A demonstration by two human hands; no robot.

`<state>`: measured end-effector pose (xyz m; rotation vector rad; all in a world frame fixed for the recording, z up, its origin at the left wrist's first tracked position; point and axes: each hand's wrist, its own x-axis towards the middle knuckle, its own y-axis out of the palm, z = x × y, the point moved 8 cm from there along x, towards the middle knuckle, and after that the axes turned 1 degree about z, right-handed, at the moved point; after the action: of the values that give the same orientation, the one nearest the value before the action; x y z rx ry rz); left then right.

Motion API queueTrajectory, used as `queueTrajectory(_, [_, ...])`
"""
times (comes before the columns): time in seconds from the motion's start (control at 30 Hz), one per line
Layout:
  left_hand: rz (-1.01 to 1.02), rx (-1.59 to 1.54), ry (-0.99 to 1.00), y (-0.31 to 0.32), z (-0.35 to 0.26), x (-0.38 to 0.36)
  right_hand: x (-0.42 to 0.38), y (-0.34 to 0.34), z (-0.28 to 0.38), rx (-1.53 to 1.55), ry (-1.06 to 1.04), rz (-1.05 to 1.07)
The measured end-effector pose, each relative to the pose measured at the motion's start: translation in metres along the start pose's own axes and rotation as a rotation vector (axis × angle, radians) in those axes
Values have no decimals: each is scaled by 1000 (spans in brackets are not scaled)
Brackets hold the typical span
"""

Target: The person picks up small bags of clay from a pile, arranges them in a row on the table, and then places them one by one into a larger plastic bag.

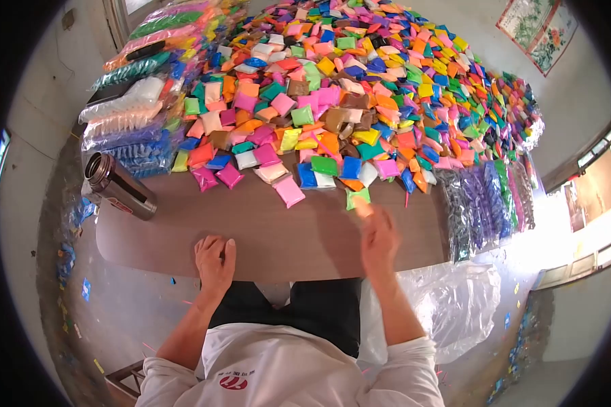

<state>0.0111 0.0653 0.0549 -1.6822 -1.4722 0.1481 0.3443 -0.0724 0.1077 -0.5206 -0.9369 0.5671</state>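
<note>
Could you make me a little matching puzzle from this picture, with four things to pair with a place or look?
Things
1. Left hand
2. Right hand
3. Flask
4. Clear plastic sheet

Places or looks
A. Below the near edge of the table, towards the right
B. Dark and metallic
C. Fingertips at a light green packet
D. By the table's near edge, fingers curled

Pairs: 1-D, 2-C, 3-B, 4-A
</note>
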Motion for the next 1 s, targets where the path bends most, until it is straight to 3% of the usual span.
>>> queueTrajectory(0.07, [48, -96, -81, 6, 9, -1, -25, 22, 41, 118, -39, 50])
queueTrajectory(0.27, [213, -345, -30, 29, -27, -10, -75, 74, 130, 374, -147, 44])
queueTrajectory(0.37, [150, -428, -58, 28, -21, -12, -91, 77, 150, 545, -146, 78])
queueTrajectory(0.4, [250, -396, -25, 30, -19, -13, -97, 80, 149, 614, -114, 91])
queueTrajectory(0.53, [332, -411, -7, 31, -24, -14, -108, 113, 118, 1166, 530, 293])
queueTrajectory(0.63, [386, -349, 46, 30, -29, -16, -97, 124, 113, 1234, 748, 534])
queueTrajectory(0.73, [308, -370, 74, 32, -29, -16, -94, 130, 106, 1185, 711, 677])
queueTrajectory(0.83, [305, -335, 107, 31, -34, -12, -87, 134, 99, 1238, 713, 469])
queueTrajectory(0.93, [376, -292, 77, 34, -32, -13, -89, 143, 105, 1261, 773, 447])
queueTrajectory(1.0, [400, -290, 60, 35, -30, -14, -87, 148, 110, 1260, 787, 557])
